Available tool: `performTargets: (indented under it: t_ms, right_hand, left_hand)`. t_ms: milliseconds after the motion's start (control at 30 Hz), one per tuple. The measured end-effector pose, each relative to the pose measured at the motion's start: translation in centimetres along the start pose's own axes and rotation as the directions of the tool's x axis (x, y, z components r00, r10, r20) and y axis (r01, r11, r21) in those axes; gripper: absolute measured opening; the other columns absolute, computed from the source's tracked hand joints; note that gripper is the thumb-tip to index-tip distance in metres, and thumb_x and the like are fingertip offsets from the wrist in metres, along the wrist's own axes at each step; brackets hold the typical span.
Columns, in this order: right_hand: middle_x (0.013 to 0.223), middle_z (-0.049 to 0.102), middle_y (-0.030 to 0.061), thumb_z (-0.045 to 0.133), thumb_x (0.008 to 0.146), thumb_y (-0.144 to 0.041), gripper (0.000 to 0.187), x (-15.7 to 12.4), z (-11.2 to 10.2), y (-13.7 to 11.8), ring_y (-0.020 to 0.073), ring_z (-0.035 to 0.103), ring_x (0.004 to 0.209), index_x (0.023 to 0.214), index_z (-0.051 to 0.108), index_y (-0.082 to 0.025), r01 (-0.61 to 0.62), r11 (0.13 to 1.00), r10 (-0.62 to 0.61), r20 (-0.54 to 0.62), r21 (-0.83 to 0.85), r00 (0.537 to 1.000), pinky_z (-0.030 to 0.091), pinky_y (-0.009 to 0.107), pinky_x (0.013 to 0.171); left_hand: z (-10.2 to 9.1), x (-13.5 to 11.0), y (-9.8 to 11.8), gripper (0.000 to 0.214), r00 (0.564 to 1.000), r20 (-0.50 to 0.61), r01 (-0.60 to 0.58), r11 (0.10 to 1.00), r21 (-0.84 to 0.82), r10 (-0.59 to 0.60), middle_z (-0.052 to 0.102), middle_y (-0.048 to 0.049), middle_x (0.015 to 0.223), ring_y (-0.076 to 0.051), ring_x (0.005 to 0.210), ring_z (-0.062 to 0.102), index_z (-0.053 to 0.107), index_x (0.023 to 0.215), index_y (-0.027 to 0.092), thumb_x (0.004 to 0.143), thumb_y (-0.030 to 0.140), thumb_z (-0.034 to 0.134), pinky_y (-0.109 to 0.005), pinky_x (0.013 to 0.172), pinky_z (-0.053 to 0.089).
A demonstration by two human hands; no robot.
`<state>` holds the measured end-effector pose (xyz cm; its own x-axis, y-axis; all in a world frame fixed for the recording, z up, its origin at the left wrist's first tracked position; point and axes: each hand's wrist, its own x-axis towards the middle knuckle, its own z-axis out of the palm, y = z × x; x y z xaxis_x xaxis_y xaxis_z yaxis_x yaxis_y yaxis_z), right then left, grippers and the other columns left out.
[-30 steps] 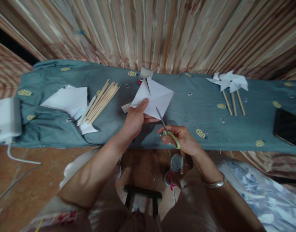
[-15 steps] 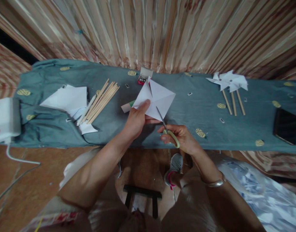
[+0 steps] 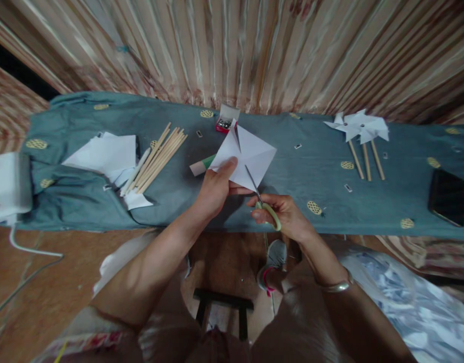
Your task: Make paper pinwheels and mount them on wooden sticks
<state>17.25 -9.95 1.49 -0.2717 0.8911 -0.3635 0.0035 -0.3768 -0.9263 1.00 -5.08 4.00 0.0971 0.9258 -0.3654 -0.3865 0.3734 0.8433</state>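
A white square of paper with crease lines is pinched in my left hand, thumb on top and fingers underneath. One slit runs in from its top corner. My right hand grips scissors with pale green handles. Their blades lie along the paper from its near corner towards the middle. Just beyond the paper stands a small open red box of shiny metal pieces. A green and beige glue-stick-like tube lies partly under the paper's left side.
Left on the teal cloth lie wooden sticks and white paper sheets, near a white device with a cable. To the right are paper pinwheels on sticks and a black phone. A curtain hangs behind.
The paper and my left hand have shifted very slightly to the right. The scissors stay at the near corner, almost unmoved.
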Motion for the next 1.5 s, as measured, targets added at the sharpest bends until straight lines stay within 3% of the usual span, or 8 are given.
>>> performTargets:
  t_ms: [833,1100,1267,1500]
  right_hand:
    - [0.054,0.057,-0.0061,0.094,0.046,-0.040,0.038,0.0,0.6,-0.8,0.0069,0.048,0.047,0.070,0.072,-0.020,-0.010,1.000,0.011,-0.053,0.021,0.999,0.039,0.020,0.044]
    - [0.055,0.057,-0.0053,0.090,0.054,-0.046,0.038,0.1,0.4,-0.6,0.0083,0.050,0.048,0.074,0.071,-0.020,0.023,0.999,-0.024,-0.010,-0.039,1.000,0.042,0.022,0.045]
    - [0.057,0.058,-0.0051,0.090,0.055,-0.049,0.040,0.0,0.3,-0.8,0.0076,0.052,0.050,0.073,0.070,-0.019,0.008,0.999,-0.006,0.051,-0.038,0.999,0.043,0.020,0.047]
    - [0.062,0.064,-0.0042,0.089,0.058,-0.046,0.040,-0.6,-0.8,-1.2,0.0093,0.060,0.056,0.082,0.071,-0.019,-0.073,0.997,0.078,0.153,-0.039,0.985,0.052,0.022,0.056]
  left_hand:
    - [-0.1,0.0,0.1,0.023,1.000,0.027,-0.004,1.000,-0.009,0.004,0.071,-0.0046,0.078,-0.023,0.068,0.073,0.060,0.110,0.015,0.094,0.028,0.050,-0.036,0.062,0.061]
    - [-0.2,-0.1,0.1,0.021,0.999,0.043,-0.021,1.000,0.001,0.021,0.071,-0.0051,0.079,-0.022,0.065,0.072,0.060,0.106,0.015,0.094,0.029,0.050,-0.037,0.060,0.062]
    - [-0.2,0.3,0.1,0.014,1.000,-0.017,-0.007,1.000,0.022,0.007,0.070,-0.0036,0.078,-0.018,0.063,0.069,0.059,0.098,0.016,0.092,0.027,0.053,-0.033,0.062,0.061]
    - [-0.8,0.8,1.0,0.013,0.994,-0.048,-0.094,0.995,0.028,0.095,0.073,-0.0032,0.083,-0.020,0.079,0.072,0.062,0.095,0.019,0.093,0.028,0.052,-0.035,0.073,0.062]
